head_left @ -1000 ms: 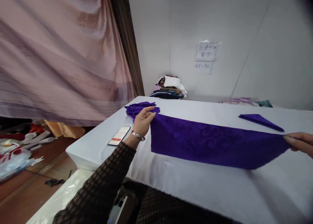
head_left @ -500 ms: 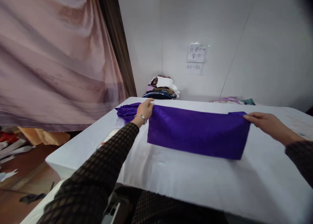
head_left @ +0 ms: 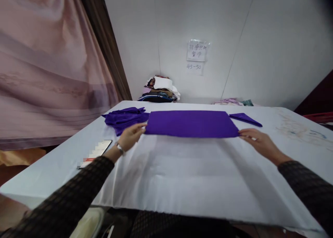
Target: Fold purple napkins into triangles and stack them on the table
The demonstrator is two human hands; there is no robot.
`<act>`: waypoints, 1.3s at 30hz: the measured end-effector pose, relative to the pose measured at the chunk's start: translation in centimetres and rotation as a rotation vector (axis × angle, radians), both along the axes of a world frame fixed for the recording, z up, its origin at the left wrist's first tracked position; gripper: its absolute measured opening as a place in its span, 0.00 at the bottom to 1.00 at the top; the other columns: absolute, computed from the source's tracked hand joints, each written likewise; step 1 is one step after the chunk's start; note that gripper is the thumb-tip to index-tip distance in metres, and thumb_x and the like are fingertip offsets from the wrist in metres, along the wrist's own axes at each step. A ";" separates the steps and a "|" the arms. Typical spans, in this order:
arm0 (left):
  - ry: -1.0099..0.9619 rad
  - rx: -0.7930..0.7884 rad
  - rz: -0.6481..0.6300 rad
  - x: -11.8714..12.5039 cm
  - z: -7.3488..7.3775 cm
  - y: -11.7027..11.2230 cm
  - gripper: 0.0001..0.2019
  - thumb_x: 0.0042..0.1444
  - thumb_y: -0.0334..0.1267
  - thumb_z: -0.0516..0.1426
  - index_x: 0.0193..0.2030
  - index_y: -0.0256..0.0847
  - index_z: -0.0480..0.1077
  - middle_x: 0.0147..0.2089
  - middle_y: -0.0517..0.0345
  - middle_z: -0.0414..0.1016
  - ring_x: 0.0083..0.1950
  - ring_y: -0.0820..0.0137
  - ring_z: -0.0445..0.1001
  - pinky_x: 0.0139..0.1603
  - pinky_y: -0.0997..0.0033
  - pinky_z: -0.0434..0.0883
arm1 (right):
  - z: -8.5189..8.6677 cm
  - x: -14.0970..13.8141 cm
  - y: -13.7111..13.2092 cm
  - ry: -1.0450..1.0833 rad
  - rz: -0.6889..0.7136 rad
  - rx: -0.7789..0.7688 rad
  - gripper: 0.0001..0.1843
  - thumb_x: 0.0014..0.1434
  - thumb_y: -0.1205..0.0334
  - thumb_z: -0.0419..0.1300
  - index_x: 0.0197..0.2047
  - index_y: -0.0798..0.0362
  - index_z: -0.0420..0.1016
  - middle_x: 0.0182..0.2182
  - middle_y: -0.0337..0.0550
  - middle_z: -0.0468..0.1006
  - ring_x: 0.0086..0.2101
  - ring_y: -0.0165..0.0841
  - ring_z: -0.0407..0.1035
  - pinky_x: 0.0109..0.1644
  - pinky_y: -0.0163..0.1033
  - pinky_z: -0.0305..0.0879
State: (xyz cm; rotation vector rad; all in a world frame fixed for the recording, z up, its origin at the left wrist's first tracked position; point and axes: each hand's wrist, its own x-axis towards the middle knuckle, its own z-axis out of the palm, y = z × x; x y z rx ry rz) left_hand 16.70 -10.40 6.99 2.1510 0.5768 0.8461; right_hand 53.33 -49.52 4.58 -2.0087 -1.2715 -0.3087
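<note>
A purple cloth lies folded into a long flat rectangle across the white table. My left hand is at its near left corner, fingertips pinched on the edge. My right hand reaches to the near right corner, fingers close together on the cloth's edge. Both arms wear dark checked sleeves, and a bracelet sits on the left wrist.
A heap of purple cloths lies left of the spread one, and a folded purple triangle lies to its right. A phone rests near the table's left edge. Stacked fabrics sit at the far wall. A pink curtain hangs on the left.
The cloth hung stretched between my hands, was folded away from me, and now lies flat on the table. Both hands have come back to its near corners.
</note>
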 end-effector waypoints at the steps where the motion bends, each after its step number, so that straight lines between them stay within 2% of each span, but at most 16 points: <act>1: 0.074 -0.017 -0.018 -0.6 -2.3 -0.9 0.19 0.50 0.49 0.56 0.44 0.39 0.74 0.15 0.68 0.62 0.17 0.75 0.61 0.21 0.76 0.62 | -2.3 -0.2 -0.4 -0.020 0.041 -0.053 0.17 0.56 0.44 0.56 0.33 0.48 0.77 0.39 0.49 0.78 0.40 0.40 0.72 0.43 0.45 0.70; 3: 0.213 -0.021 -0.021 -1.6 -6.0 -2.4 0.18 0.51 0.49 0.54 0.42 0.42 0.75 0.16 0.66 0.67 0.19 0.74 0.66 0.24 0.75 0.66 | -6.1 -0.7 -1.1 -0.063 0.108 -0.156 0.16 0.59 0.48 0.54 0.33 0.46 0.78 0.39 0.48 0.79 0.41 0.40 0.72 0.47 0.48 0.70; 4: 0.262 -0.014 -0.017 -2.1 -7.4 -3.0 0.17 0.51 0.50 0.54 0.42 0.43 0.75 0.18 0.65 0.70 0.20 0.72 0.69 0.25 0.74 0.68 | -7.4 -1.1 -1.5 -0.081 0.125 -0.199 0.15 0.60 0.50 0.53 0.34 0.46 0.79 0.40 0.47 0.79 0.42 0.40 0.72 0.48 0.49 0.70; 7: 0.291 0.071 0.018 -3.3 -9.4 -4.2 0.15 0.51 0.50 0.54 0.39 0.47 0.75 0.33 0.60 0.79 0.33 0.67 0.77 0.36 0.69 0.73 | -9.3 -2.6 -2.7 -0.116 0.117 -0.249 0.14 0.62 0.55 0.52 0.37 0.46 0.79 0.42 0.47 0.79 0.43 0.39 0.71 0.48 0.48 0.70; 9: 0.287 0.145 0.002 -4.1 -9.6 -4.6 0.14 0.51 0.49 0.53 0.39 0.49 0.75 0.36 0.59 0.80 0.37 0.64 0.77 0.40 0.66 0.73 | -9.4 -3.5 -3.5 -0.131 0.112 -0.253 0.14 0.63 0.56 0.51 0.38 0.47 0.79 0.43 0.47 0.78 0.45 0.39 0.71 0.49 0.48 0.70; 12: 0.310 0.206 -0.046 -5.1 -9.7 -4.9 0.13 0.53 0.50 0.52 0.40 0.54 0.75 0.32 0.62 0.78 0.34 0.63 0.76 0.38 0.61 0.74 | -9.1 -4.7 -4.5 -0.129 0.107 -0.264 0.14 0.63 0.58 0.51 0.39 0.48 0.79 0.44 0.47 0.78 0.46 0.38 0.70 0.51 0.48 0.69; 15: 0.366 0.193 -0.037 -5.9 -10.0 -4.7 0.13 0.52 0.52 0.51 0.39 0.59 0.75 0.33 0.63 0.79 0.36 0.60 0.76 0.39 0.59 0.74 | -8.8 -5.4 -5.2 -0.115 0.093 -0.285 0.14 0.63 0.59 0.51 0.40 0.47 0.79 0.45 0.47 0.78 0.46 0.39 0.70 0.51 0.49 0.69; 17: 0.431 0.162 -0.034 -6.4 -10.0 -4.3 0.15 0.49 0.53 0.52 0.38 0.56 0.76 0.35 0.60 0.80 0.36 0.59 0.77 0.39 0.60 0.74 | -8.4 -5.6 -5.7 -0.107 0.105 -0.322 0.15 0.62 0.60 0.51 0.41 0.47 0.79 0.46 0.47 0.77 0.47 0.39 0.70 0.52 0.49 0.68; 21: 0.473 0.197 -0.019 -6.0 -8.2 -3.1 0.16 0.51 0.54 0.52 0.36 0.52 0.77 0.36 0.58 0.81 0.36 0.59 0.77 0.39 0.62 0.73 | -6.3 -5.9 -5.3 -0.072 0.120 -0.428 0.18 0.59 0.58 0.54 0.50 0.48 0.76 0.50 0.48 0.75 0.52 0.42 0.67 0.56 0.52 0.64; 23: 0.427 0.278 -0.009 -4.3 -6.8 -2.9 0.17 0.54 0.55 0.51 0.38 0.52 0.76 0.37 0.59 0.80 0.39 0.59 0.76 0.41 0.61 0.73 | -4.8 -6.7 -3.3 -0.041 0.119 -0.444 0.23 0.59 0.54 0.54 0.56 0.49 0.71 0.54 0.48 0.72 0.56 0.44 0.62 0.60 0.53 0.59; 26: 0.429 0.374 -0.078 0.8 -5.7 -3.2 0.19 0.58 0.51 0.48 0.46 0.48 0.74 0.48 0.57 0.78 0.50 0.60 0.74 0.52 0.62 0.69 | -3.3 -9.1 2.9 0.002 0.191 -0.429 0.28 0.63 0.49 0.49 0.62 0.53 0.64 0.61 0.47 0.64 0.62 0.41 0.53 0.65 0.49 0.50; 29: 0.565 0.481 -0.106 6.4 -6.4 -4.0 0.23 0.61 0.43 0.46 0.56 0.35 0.68 0.62 0.46 0.66 0.63 0.60 0.62 0.63 0.61 0.58 | -3.2 -12.4 11.3 0.049 0.300 -0.458 0.32 0.63 0.46 0.46 0.65 0.54 0.57 0.65 0.47 0.54 0.65 0.42 0.44 0.66 0.50 0.44; 31: 0.692 0.527 -0.055 9.0 -7.4 -4.4 0.25 0.61 0.42 0.46 0.62 0.32 0.62 0.67 0.42 0.56 0.68 0.56 0.53 0.66 0.54 0.52 | -4.0 -14.2 16.7 0.082 0.319 -0.482 0.33 0.64 0.47 0.45 0.66 0.56 0.55 0.66 0.51 0.50 0.65 0.44 0.42 0.65 0.53 0.42; 33: 0.796 0.546 -0.015 10.2 -8.5 -4.5 0.27 0.62 0.44 0.44 0.65 0.32 0.56 0.70 0.42 0.49 0.70 0.53 0.46 0.66 0.48 0.48 | -5.1 -15.4 21.0 0.088 0.323 -0.505 0.34 0.64 0.46 0.44 0.65 0.62 0.54 0.66 0.57 0.50 0.65 0.47 0.42 0.65 0.55 0.41; 35: 0.874 0.535 -0.012 10.5 -9.5 -4.2 0.28 0.63 0.44 0.42 0.67 0.34 0.51 0.71 0.44 0.45 0.71 0.54 0.43 0.66 0.46 0.46 | -6.1 -16.0 23.7 0.097 0.315 -0.510 0.37 0.64 0.44 0.43 0.65 0.67 0.54 0.65 0.62 0.50 0.64 0.49 0.42 0.64 0.56 0.39; 39: 0.917 0.535 -0.029 10.2 -10.8 -3.4 0.27 0.63 0.44 0.40 0.68 0.40 0.51 0.71 0.48 0.44 0.71 0.55 0.42 0.66 0.44 0.46 | -7.6 -16.0 25.5 0.131 0.325 -0.532 0.42 0.62 0.38 0.40 0.65 0.67 0.53 0.65 0.62 0.50 0.65 0.49 0.41 0.65 0.56 0.36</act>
